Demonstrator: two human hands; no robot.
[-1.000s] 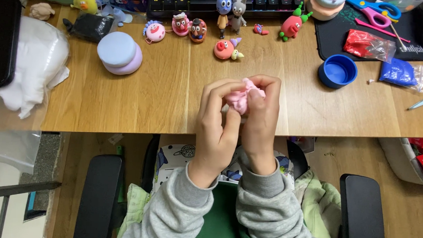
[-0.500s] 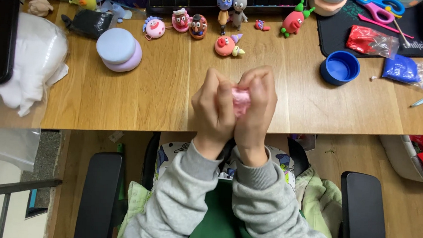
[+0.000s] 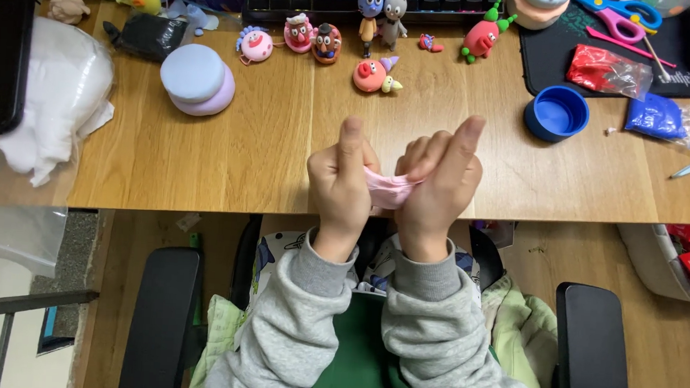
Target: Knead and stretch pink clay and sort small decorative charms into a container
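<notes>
Both hands pinch 1 soft pink clay lump [image 3: 389,187], stretched into a smooth band above the wooden desk [image 3: 205,155] edge. Left hand [image 3: 342,174] and right hand [image 3: 438,183] each grip an end, thumbs raised.

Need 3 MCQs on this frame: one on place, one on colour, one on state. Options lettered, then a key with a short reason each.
1. Where is the blue cup?
A. on the wooden desk, right of the hands
B. on the chair armrest
C. on the floor

2. What colour is the clay between the hands?
A. green
B. pink
C. black

3. How is the clay held?
A. lying untouched on the desk
B. in one hand only
C. stretched between the left hand and the right hand

Key: 1 A, the cup stands on the desk to the right; 2 B, the strip is pale pink; 3 C, both hands grip it above the desk edge.
</notes>
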